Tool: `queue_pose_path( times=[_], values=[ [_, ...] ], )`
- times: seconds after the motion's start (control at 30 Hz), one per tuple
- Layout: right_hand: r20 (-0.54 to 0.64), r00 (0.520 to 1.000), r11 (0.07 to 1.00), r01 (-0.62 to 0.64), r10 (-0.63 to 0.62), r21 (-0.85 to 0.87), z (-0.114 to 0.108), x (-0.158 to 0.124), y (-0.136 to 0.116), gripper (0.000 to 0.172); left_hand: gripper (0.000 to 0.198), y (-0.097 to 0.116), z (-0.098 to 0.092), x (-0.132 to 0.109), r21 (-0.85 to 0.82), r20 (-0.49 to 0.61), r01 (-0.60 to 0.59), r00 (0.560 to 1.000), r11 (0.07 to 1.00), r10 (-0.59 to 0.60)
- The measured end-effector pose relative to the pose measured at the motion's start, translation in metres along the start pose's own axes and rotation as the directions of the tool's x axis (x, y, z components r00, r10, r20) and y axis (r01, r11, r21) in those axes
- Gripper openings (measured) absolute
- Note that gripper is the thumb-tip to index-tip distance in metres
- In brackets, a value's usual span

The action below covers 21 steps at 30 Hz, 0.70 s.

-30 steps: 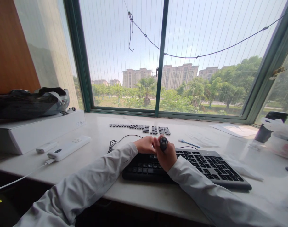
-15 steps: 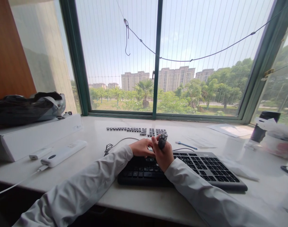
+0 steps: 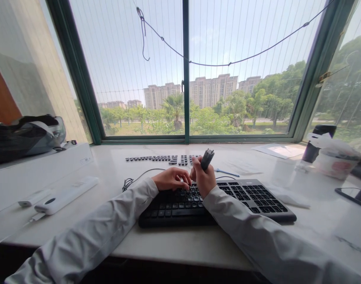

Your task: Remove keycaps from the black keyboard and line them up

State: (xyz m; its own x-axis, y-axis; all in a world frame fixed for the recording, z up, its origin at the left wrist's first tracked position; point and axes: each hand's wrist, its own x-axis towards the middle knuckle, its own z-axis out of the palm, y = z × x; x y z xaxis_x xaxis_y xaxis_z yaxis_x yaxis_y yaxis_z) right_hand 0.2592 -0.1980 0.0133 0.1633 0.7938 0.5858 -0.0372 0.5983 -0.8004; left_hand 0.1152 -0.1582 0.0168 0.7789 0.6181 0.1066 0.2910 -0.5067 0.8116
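A black keyboard (image 3: 174,217) lies before me. Its right part shows open key sockets, while keycaps sit on the lower left rows. My right hand (image 3: 206,180) is closed around a thick dark-handled tool (image 3: 208,158), held tilted above the upper middle of the keyboard. The tool's lower end is hidden by my fingers. Beside it, my left hand (image 3: 173,178) bends over the upper rows, thumb and forefinger close together at the keys. Whatever is between those fingertips is too small to make out. Behind my hands, loose black keycaps (image 3: 152,159) lie in rows on the white tabletop.
A blue thin tool (image 3: 227,172) lies behind the keyboard. On the left are a white power bank (image 3: 66,195) and a white box (image 3: 44,169) with a black bag (image 3: 26,136). At right sit a phone (image 3: 353,196) and a plastic-wrapped tub (image 3: 334,159). A cable (image 3: 128,183) coils behind the keyboard.
My hands have drawn slightly apart, showing more of the keys between them. The dark tool's handle now leans up and to the right. The whole view has shifted a little.
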Motion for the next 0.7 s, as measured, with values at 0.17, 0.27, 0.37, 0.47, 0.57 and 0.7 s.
queue_pose_path(
  times=[0.17, 0.27, 0.37, 0.47, 0.57, 0.7],
  values=[
    [-0.054, 0.998, 1.0, 0.013, -0.013, 0.003, -0.014, 0.015, -0.007, 0.039, 0.033, 0.006, -0.002, -0.002, -0.003, -0.093, 0.003, 0.996, 1.0, -0.003],
    [0.109, 0.983, 0.943, 0.176, -0.15, -0.283, -0.026, 0.021, -0.014, 0.037, 0.035, 0.009, -0.003, -0.003, -0.008, -0.16, -0.016, 0.987, 1.0, 0.015],
    [0.345, 0.919, 0.787, 0.354, -0.192, -0.505, -0.035, 0.025, -0.014, 0.033, 0.037, 0.009, -0.005, -0.004, -0.012, -0.223, -0.044, 0.974, 0.999, 0.04],
    [0.404, 0.906, 0.704, 0.368, -0.124, -0.608, -0.039, 0.028, -0.007, 0.035, 0.038, 0.008, -0.007, -0.003, 0.006, -0.339, -0.071, 0.938, 0.997, 0.068],
    [0.414, 0.908, 0.661, 0.347, -0.06, -0.665, -0.041, 0.031, 0.001, 0.037, 0.041, 0.008, -0.008, -0.002, 0.058, -0.457, -0.083, 0.884, 0.995, 0.1],
    [0.43, 0.903, 0.662, 0.329, -0.011, -0.674, -0.041, 0.032, 0.003, 0.039, 0.043, 0.008, -0.008, -0.002, 0.104, -0.489, -0.072, 0.865, 0.992, 0.114]
  ],
)
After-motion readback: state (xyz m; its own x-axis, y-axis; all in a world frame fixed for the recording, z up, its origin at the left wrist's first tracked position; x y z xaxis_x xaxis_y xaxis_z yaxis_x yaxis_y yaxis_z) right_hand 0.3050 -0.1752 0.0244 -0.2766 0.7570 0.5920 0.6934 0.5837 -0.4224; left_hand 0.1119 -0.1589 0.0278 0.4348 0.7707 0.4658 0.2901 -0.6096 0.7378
